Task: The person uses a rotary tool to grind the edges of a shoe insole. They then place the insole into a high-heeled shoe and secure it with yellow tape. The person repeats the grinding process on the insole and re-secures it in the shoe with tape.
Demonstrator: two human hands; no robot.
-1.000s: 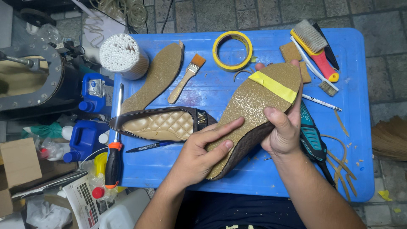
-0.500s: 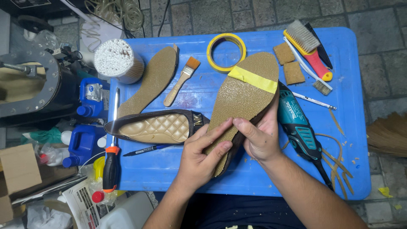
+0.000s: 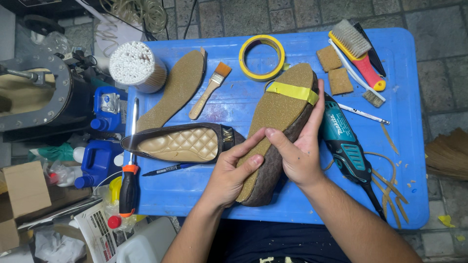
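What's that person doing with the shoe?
A person holds an upturned brown flat shoe with a tan cork-like sole in both hands, left hand at the heel end, right hand along its side. A yellow tape strip crosses the toe. The matching brown quilted-lined shoe lies beside it on the blue plastic table.

Left forearm: bare, rising from the bottom edge and angled up and to the right.
Left hand (image 3: 233, 171): palm down, fingers curled, thumb stretched up and right, gripping the lower half of what it holds.
Right forearm: bare, entering from the bottom right corner and slanting up and to the left.
Right hand (image 3: 300, 155): set on its edge, forefinger pointing left, the other fingers reaching up along the far side.
Hands together: side by side, left thumb tip and right forefinger tip touching or almost touching; both are closed in a shared grip.
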